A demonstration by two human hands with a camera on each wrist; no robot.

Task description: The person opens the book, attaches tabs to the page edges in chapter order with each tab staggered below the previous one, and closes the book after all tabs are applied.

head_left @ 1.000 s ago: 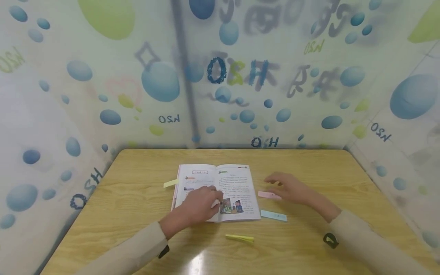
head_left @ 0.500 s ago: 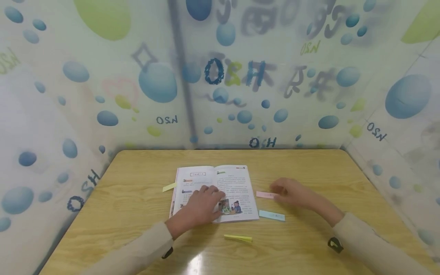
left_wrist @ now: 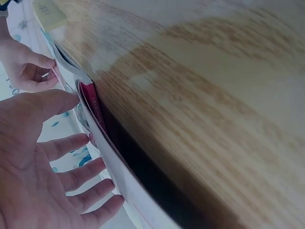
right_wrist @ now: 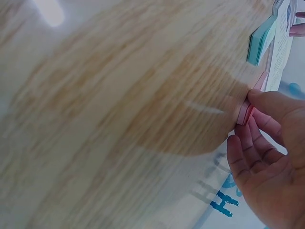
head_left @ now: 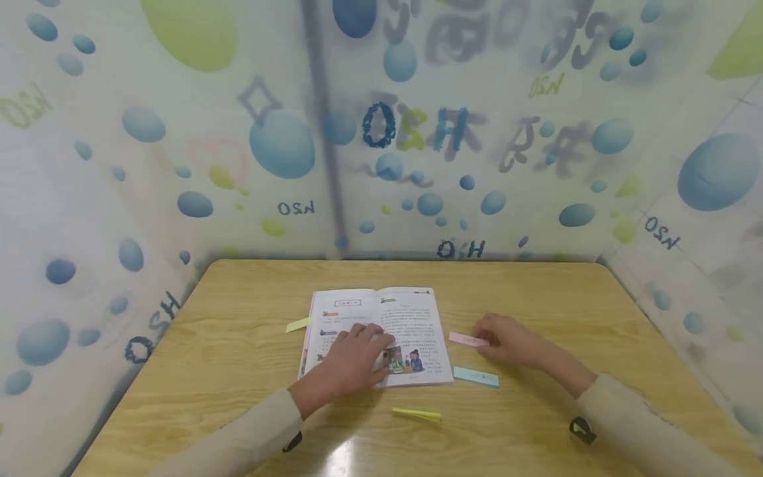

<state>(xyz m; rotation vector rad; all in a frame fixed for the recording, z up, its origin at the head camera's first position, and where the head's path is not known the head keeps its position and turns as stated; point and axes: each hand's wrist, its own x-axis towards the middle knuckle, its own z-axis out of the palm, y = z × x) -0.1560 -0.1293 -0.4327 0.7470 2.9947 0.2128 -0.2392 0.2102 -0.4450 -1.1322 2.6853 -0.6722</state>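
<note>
An open book (head_left: 411, 321) with printed text and a coloured picture lies on the table. My left hand (head_left: 356, 358) rests over its middle and lower left page, fingers spread and relaxed, as the left wrist view also shows beside the page edges (left_wrist: 126, 183). To the right of the book, my right hand (head_left: 507, 339) pinches the right end of a narrow pink sticky note pad (head_left: 461, 338). In the right wrist view, the thumb and fingers close on the end of that pink pad (right_wrist: 244, 113). A light blue sticky note pad (head_left: 475, 377) lies just nearer to me.
A folded yellow sticky strip (head_left: 416, 415) lies in front of the book on the wooden table (head_left: 238, 291). A pale yellow tab (head_left: 298, 324) sticks out from the book's left edge. Patterned walls (head_left: 405, 218) rise behind the table and at both sides.
My right hand has drawn back slightly from above the pink pad and its fingers have come together on the pad's right end. My left hand stays on the book, shifted slightly right.
</note>
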